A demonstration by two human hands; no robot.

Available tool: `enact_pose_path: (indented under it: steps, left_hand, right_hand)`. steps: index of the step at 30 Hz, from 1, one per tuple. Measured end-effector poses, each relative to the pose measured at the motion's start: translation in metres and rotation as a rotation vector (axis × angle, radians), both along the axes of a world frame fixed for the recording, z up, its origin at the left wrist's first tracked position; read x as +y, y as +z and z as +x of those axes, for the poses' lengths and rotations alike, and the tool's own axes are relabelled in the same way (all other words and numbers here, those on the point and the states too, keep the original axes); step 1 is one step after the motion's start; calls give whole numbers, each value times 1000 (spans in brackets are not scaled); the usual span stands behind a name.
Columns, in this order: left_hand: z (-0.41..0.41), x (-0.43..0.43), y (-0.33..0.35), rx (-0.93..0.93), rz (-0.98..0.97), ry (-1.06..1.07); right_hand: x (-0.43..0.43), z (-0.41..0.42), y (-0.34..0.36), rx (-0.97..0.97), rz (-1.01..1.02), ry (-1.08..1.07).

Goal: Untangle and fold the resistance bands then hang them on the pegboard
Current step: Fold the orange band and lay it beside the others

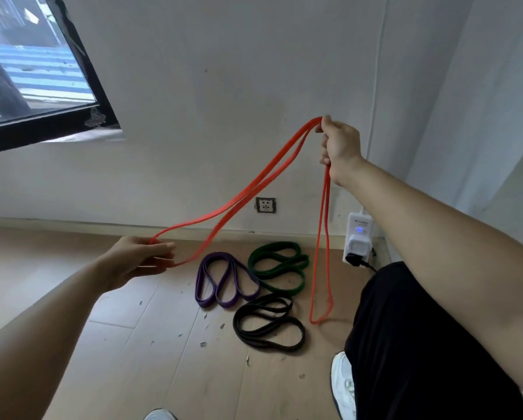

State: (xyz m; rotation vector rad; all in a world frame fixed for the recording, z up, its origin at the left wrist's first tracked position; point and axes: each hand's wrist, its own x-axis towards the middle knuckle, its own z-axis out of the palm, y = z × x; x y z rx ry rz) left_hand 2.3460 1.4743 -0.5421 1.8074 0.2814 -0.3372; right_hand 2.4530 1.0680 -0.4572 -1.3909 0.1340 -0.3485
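Note:
A long red resistance band [248, 189] is stretched in the air between both hands. My right hand [340, 147] grips it high up near the wall, and one loop hangs from that fist down to the floor. My left hand [142, 257] pinches the band's other loop end lower on the left. On the wooden floor below lie a purple band [223, 280], a green band [279, 266] and a black band [267, 324], each coiled in folds and close together. No pegboard is in view.
A white wall with a socket [265, 205] stands ahead. A white plug-in device [357, 237] with a black cable sits at the right. A dark-framed window [42, 86] is at upper left. My black trouser leg and white shoe [343, 386] are at lower right.

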Motion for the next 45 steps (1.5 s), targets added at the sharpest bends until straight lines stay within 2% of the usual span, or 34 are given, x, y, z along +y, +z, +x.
enact_pose_path:
  steps: [6, 8, 11, 13, 17, 20, 23, 25, 29, 32, 34, 37, 39, 41, 43, 45]
  left_hand:
    - [4, 3, 12, -10, -466, 157]
    - [5, 4, 16, -22, -533, 135]
    - [9, 5, 14, -59, -451, 109]
    - [15, 7, 8, -78, -348, 169]
    - [26, 14, -11, -156, 84, 420]
    - [27, 19, -14, -166, 115, 487]
    - [17, 21, -7, -102, 39, 269]
    - [10, 26, -5, -28, 72, 97]
    - [5, 33, -13, 30, 450, -146]
    - [6, 29, -20, 45, 731, -316]
    - [8, 21, -21, 53, 805, -384]
    - [10, 1, -19, 48, 860, -497]
    - [10, -13, -14, 19, 881, -560]
    - [14, -26, -5, -98, 861, -546]
    - [14, -47, 14, -278, 696, -415]
    - [11, -73, 42, -454, 427, -297]
  right_hand:
    - [3, 5, -11, 53, -87, -18]
    - [2, 6, -14, 69, -110, -26]
    - [2, 7, -16, 76, -116, -28]
    - [3, 7, -16, 78, -122, -34]
    - [3, 8, -16, 64, -127, -62]
    - [0, 9, -15, 45, -97, -62]
    - [-4, 9, -14, 43, -113, -57]
    - [-7, 8, -12, 19, -114, -18]
    - [-8, 0, -2, -79, -224, 207]
    - [2, -12, 15, -160, -430, 392]
    - [16, -21, 27, -207, -597, 474]
    - [39, -36, 40, -266, -819, 550]
    - [52, -44, 46, -304, -882, 589]
    - [61, -50, 52, -323, -900, 626]
    - [67, -53, 55, -327, -922, 668]
    - [73, -56, 54, -319, -957, 712]
